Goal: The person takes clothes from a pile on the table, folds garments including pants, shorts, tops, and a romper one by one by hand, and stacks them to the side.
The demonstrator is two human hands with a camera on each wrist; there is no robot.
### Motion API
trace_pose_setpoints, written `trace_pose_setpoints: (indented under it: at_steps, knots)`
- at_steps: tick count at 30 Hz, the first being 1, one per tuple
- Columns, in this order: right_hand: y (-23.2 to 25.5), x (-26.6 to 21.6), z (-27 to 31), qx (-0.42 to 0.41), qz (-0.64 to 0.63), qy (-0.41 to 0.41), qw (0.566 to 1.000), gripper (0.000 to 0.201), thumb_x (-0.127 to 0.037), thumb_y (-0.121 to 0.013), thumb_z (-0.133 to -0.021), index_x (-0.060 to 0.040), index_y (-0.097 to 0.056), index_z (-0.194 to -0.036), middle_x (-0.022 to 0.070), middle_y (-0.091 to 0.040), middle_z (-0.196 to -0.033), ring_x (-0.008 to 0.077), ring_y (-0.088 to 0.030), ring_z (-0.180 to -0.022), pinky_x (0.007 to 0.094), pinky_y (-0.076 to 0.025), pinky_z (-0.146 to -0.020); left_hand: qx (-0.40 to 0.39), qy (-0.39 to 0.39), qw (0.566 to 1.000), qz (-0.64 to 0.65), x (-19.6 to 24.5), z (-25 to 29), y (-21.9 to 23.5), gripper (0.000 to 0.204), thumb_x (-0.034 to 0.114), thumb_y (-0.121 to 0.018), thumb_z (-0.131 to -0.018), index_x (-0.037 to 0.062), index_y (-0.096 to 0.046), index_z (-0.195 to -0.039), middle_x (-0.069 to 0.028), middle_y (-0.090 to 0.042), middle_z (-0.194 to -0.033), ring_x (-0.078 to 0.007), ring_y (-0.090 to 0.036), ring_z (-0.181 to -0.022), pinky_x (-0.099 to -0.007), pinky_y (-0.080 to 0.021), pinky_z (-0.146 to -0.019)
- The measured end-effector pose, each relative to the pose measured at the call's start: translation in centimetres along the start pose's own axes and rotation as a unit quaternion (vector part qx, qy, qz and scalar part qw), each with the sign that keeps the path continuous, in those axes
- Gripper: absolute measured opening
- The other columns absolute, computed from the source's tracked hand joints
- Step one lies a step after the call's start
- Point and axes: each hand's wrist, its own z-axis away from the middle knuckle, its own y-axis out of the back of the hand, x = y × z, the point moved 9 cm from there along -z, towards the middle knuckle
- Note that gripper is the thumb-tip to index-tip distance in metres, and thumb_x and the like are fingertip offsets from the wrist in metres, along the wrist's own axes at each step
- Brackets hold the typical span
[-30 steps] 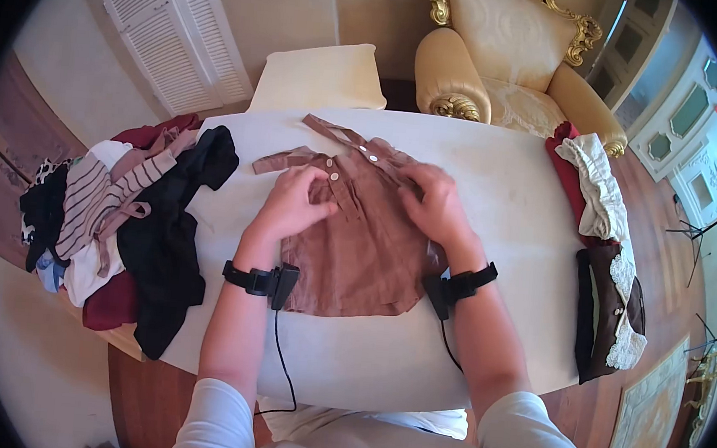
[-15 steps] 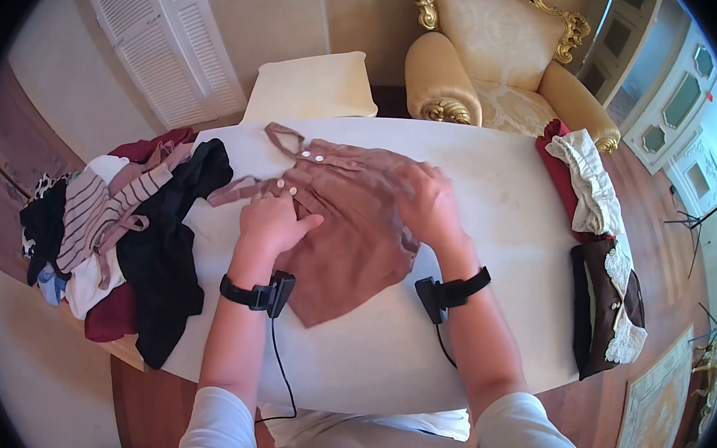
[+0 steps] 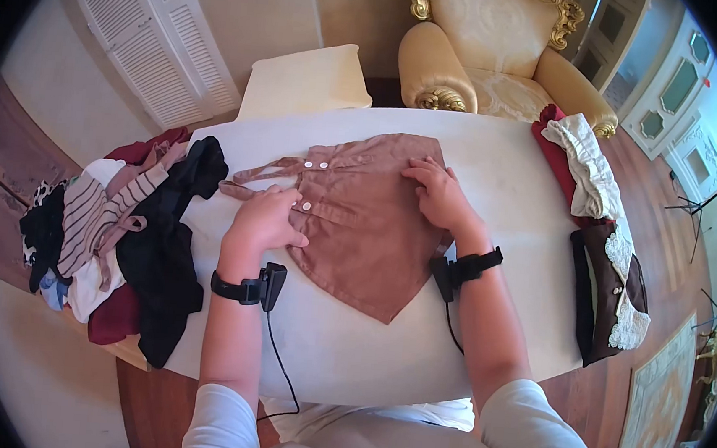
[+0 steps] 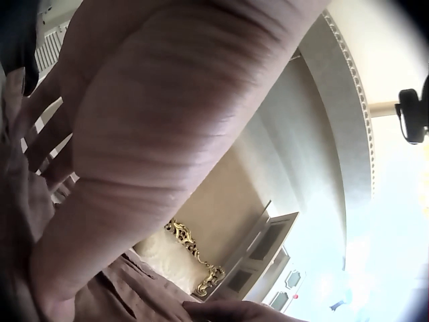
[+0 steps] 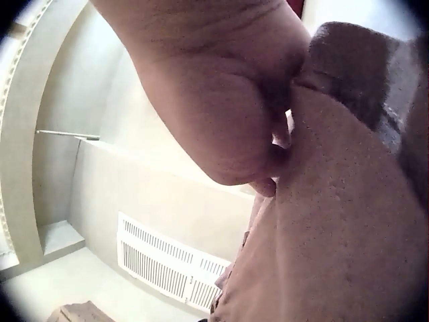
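A brownish-pink garment [image 3: 367, 225] with white buttons and straps lies on the white table, its straps pointing left and its wide hem to the right. The left hand [image 3: 265, 218] rests on its buttoned edge at the left, fingers spread. On the garment's right part lies the right hand [image 3: 443, 199], fingers loosely bent against the cloth. In the left wrist view the left hand [image 4: 154, 114] has its thumb down on the fabric. The right wrist view has the right hand [image 5: 214, 100] touching the cloth [image 5: 348, 221]; its fingertips are mostly hidden.
A heap of mixed clothes [image 3: 114, 230] covers the table's left end. Along the right edge lie a white garment [image 3: 586, 170], a red one and a dark brown one with lace [image 3: 615, 286]. Behind the table stand a small cream table [image 3: 306, 81] and a gold armchair [image 3: 489, 57].
The garment has turned counter-clockwise, so its straps now point left and its hem lies to the right. Both hands have stayed on it, the left shifting slightly left and down.
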Motion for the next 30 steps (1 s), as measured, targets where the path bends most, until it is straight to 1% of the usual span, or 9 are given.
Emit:
trace_pose_setpoints:
  at_steps: [2, 4, 6, 8, 11, 13, 23, 26, 30]
  knots:
    - [0.3, 0.2, -0.2, 0.027, -0.024, 0.014, 0.999, 0.040, -0.001, -0.061, -0.086, -0.0113, -0.069, -0.124, 0.0092, -0.059, -0.144, 0.0341, -0.042, -0.146, 0.0537, -0.030, -0.121, -0.020, 0.023, 0.999, -0.008, -0.5, 0.0, -0.3, 0.073, 0.023, -0.091, -0.067, 0.0027, -0.062, -0.131, -0.0175, -0.064, -0.124, -0.0353, -0.063, -0.114, -0.0408, -0.051, -0.099]
    - [0.9, 0.4, -0.5, 0.058, -0.072, 0.028, 0.995, 0.038, -0.002, -0.062, -0.086, -0.0094, -0.069, -0.123, 0.0121, -0.064, -0.137, 0.0362, -0.049, -0.139, 0.0495, -0.037, -0.116, 0.094, -0.035, 0.995, -0.003, 0.0, -0.2, 1.1, 0.057, 0.021, -0.088, -0.072, 0.0022, -0.066, -0.121, -0.0170, -0.064, -0.124, -0.0326, -0.065, -0.110, -0.0402, -0.052, -0.094]
    - [1.5, 0.6, -0.7, 0.092, -0.118, 0.040, 0.988, 0.036, -0.003, -0.062, -0.086, -0.0075, -0.070, -0.121, 0.0151, -0.068, -0.129, 0.0382, -0.056, -0.132, 0.0452, -0.044, -0.112, 0.129, -0.049, 0.990, 0.012, 0.5, -0.2, 1.6, 0.049, 0.019, -0.086, -0.074, 0.0022, -0.065, -0.115, -0.0157, -0.066, -0.118, -0.0307, -0.066, -0.105, -0.0393, -0.053, -0.091]
    - [2.6, 2.6, -0.6, 0.152, -0.182, -0.056, 0.970, 0.033, -0.007, -0.064, -0.086, -0.0035, -0.071, -0.118, 0.0191, -0.074, -0.111, 0.0379, -0.068, -0.112, 0.0392, -0.053, -0.097, 0.163, -0.062, 0.984, 0.029, 1.6, -0.1, 2.3, 0.041, 0.017, -0.085, -0.076, 0.0022, -0.065, -0.109, -0.0145, -0.068, -0.112, -0.0288, -0.067, -0.099, -0.0384, -0.054, -0.087]
    - [1.8, 5.6, -1.2, 0.168, -0.296, -0.111, 0.934, 0.033, -0.009, -0.065, -0.086, -0.0019, -0.070, -0.118, 0.0202, -0.074, -0.105, 0.0333, -0.071, -0.100, 0.0386, -0.055, -0.090, 0.102, -0.057, 0.987, 0.107, 2.3, -0.4, 1.2, 0.028, 0.013, -0.082, -0.080, 0.0027, -0.063, -0.099, -0.0114, -0.070, -0.094, -0.0248, -0.068, -0.085, -0.0371, -0.055, -0.077]
    - [1.5, 6.2, -1.3, 0.166, -0.297, -0.106, 0.934, 0.033, -0.010, -0.065, -0.086, -0.0020, -0.070, -0.118, 0.0196, -0.074, -0.104, 0.0317, -0.071, -0.100, 0.0381, -0.055, -0.090, -0.005, -0.060, 0.990, 0.124, 2.6, -0.6, -1.2, 0.025, 0.012, -0.082, -0.080, 0.0020, -0.062, -0.093, -0.0089, -0.069, -0.079, -0.0224, -0.067, -0.075, -0.0354, -0.054, -0.069]
    - [2.5, 3.8, -0.7, 0.152, -0.181, -0.077, 0.969, 0.031, -0.011, -0.067, -0.085, -0.0024, -0.071, -0.114, 0.0221, -0.073, -0.110, 0.0368, -0.069, -0.105, 0.0419, -0.054, -0.094, -0.079, -0.054, 0.991, 0.094, 2.1, -1.0, -3.0, 0.028, 0.014, -0.086, -0.076, 0.0019, -0.063, -0.087, -0.0098, -0.070, -0.080, -0.0206, -0.068, -0.075, -0.0343, -0.053, -0.067]
    - [2.4, 3.3, -0.8, 0.162, -0.158, -0.044, 0.973, 0.030, -0.011, -0.066, -0.086, -0.0032, -0.072, -0.114, 0.0209, -0.073, -0.109, 0.0364, -0.070, -0.103, 0.0419, -0.054, -0.093, -0.089, -0.057, 0.988, 0.111, 1.6, -1.2, -3.4, 0.029, 0.018, -0.087, -0.074, 0.0040, -0.065, -0.088, -0.0113, -0.072, -0.085, -0.0264, -0.069, -0.079, -0.0381, -0.054, -0.071]
    - [2.3, 3.3, -0.7, 0.158, -0.157, -0.042, 0.974, 0.030, -0.011, -0.066, -0.086, -0.0039, -0.072, -0.114, 0.0207, -0.073, -0.108, 0.0366, -0.070, -0.102, 0.0415, -0.055, -0.092, -0.116, -0.028, 0.982, 0.147, 1.1, -1.2, -3.5, 0.031, 0.018, -0.087, -0.077, 0.0035, -0.063, -0.090, -0.0083, -0.070, -0.083, -0.0201, -0.067, -0.078, -0.0339, -0.053, -0.069]
